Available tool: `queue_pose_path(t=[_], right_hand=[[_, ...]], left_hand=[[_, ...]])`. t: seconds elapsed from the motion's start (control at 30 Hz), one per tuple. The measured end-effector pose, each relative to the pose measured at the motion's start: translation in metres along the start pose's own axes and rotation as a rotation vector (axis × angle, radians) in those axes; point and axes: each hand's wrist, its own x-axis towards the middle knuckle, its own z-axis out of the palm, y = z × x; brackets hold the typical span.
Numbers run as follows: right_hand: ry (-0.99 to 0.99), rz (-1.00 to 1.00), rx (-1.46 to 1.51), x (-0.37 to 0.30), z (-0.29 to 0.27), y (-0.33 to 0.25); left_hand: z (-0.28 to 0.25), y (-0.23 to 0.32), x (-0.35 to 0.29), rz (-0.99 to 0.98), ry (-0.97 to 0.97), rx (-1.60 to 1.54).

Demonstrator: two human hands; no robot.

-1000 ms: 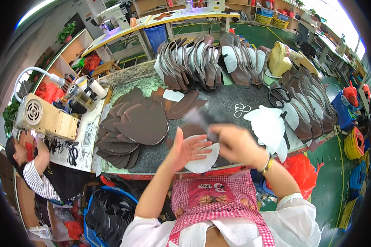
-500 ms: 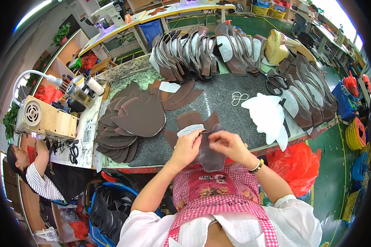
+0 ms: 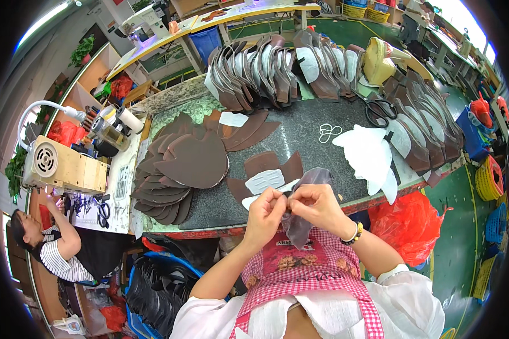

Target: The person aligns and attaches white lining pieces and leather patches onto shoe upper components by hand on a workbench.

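Both hands meet in front of my apron at the table's near edge. Between the fingertips of my left hand point(image 3: 267, 213) and my right hand point(image 3: 320, 208) is a thin, dark grey sheet point(image 3: 298, 230), which looks slightly see-through and hangs in folds. The fingers of each hand are pinched closed on it. Just beyond my left hand lies a brown cut shoe-upper piece point(image 3: 261, 164) with pointed lobes. On that piece rests a white backing patch point(image 3: 264, 181), and another white strip point(image 3: 249, 202) shows partly beside my left fingers.
Stacked brown pieces point(image 3: 191, 161) lie left on the dark work mat point(image 3: 300, 133). White sheets point(image 3: 367, 158), a white cord point(image 3: 329, 133) and black scissors point(image 3: 380, 110) lie right. Rows of uppers point(image 3: 254, 76) line the back. A co-worker point(image 3: 56, 243) sits left by a sewing machine point(image 3: 68, 164).
The dark sheet has come off the brown piece towards me, leaving the white patch in fuller view. My hands have drawn together, the left one moving right and nearer.
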Motion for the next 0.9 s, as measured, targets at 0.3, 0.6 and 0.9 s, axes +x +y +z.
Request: queue_pose_path(t=[0.3,0.6,0.9], right_hand=[[0.067,-0.574,-0.445,-0.018,0.031,-0.001],[-0.112,0.157,-0.681,-0.173,-0.088,0.091],[-0.126,0.617,1.543,-0.044,-0.038,0.006]], left_hand=[[-0.006,-0.023,0.018,-0.138,0.220,-0.107],[-0.019,0.023,0.060,0.703,0.083,0.789],[0.013,0.071,0.019,1.342,-0.318,1.325]])
